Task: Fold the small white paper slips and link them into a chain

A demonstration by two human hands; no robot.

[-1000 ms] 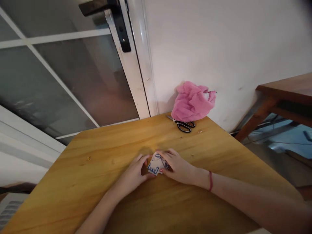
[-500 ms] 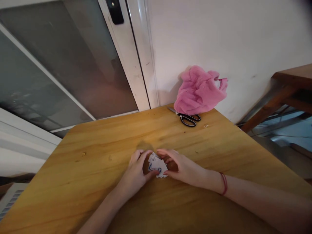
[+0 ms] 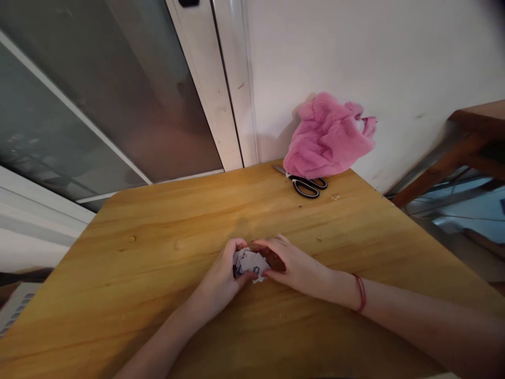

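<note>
A small heap of white paper pieces (image 3: 254, 262), some with blue marks, sits between my two hands near the middle of the wooden table (image 3: 158, 221). My left hand (image 3: 231, 268) curls around the heap's left side, its thumb pressing on the near edge and its fingers along the far side. From the right, my right hand (image 3: 290, 266) cups the heap, with its thumb tip at the papers' near right edge and fingers bent at the far side. A gap shows between the right palm and the papers. A red string bracelet (image 3: 360, 292) circles my right wrist.
Black-handled scissors (image 3: 305, 187) lie at the table's far side, partly beneath a bunched pink plush cloth (image 3: 329, 139) against the white wall. A glass-panelled door (image 3: 130, 105) stands behind the table. Another wooden piece of furniture (image 3: 469, 142) is at right.
My hands have drawn in around the paper heap, the left one wrapping further over its left side. The papers have shifted and bunched slightly. The camera view has tilted a little downward.
</note>
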